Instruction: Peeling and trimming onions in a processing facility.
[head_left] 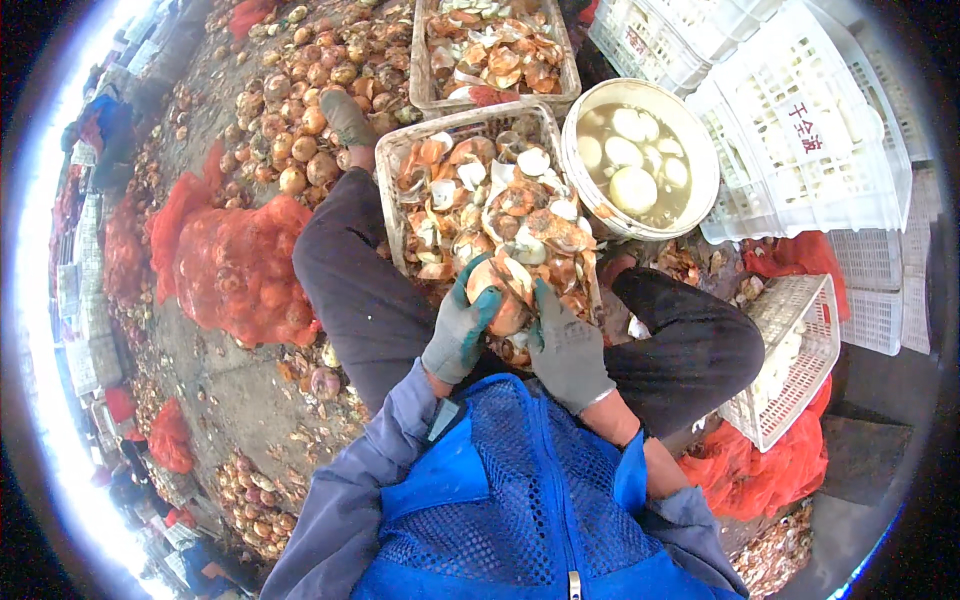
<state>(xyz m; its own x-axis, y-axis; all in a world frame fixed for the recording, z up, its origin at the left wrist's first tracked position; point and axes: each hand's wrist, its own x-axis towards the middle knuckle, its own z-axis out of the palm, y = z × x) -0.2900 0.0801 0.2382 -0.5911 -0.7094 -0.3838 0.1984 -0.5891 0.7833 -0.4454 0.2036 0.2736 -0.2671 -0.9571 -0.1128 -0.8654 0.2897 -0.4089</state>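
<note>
Between my two gloved hands, over the front edge of a crate, is an onion (503,288) with brown skin and a pale bare patch on top. My left hand (460,325), in a grey glove with green fingers, is closed around its left side. Against the onion's right side, my right hand (567,350) has its fingers curled in; part of them is hidden, so whether a tool is there cannot be told. Just beyond, the crate (390,185) is heaped with onion skins (470,215) and scraps.
A white bucket (708,190) of cloudy water holds peeled onions (633,188). White stacked crates (800,140) rise at the right, above a tipped basket (800,400). Red net sacks (240,265) and loose onions (300,130) cover the left ground. Another scrap crate (418,60) stands farther off.
</note>
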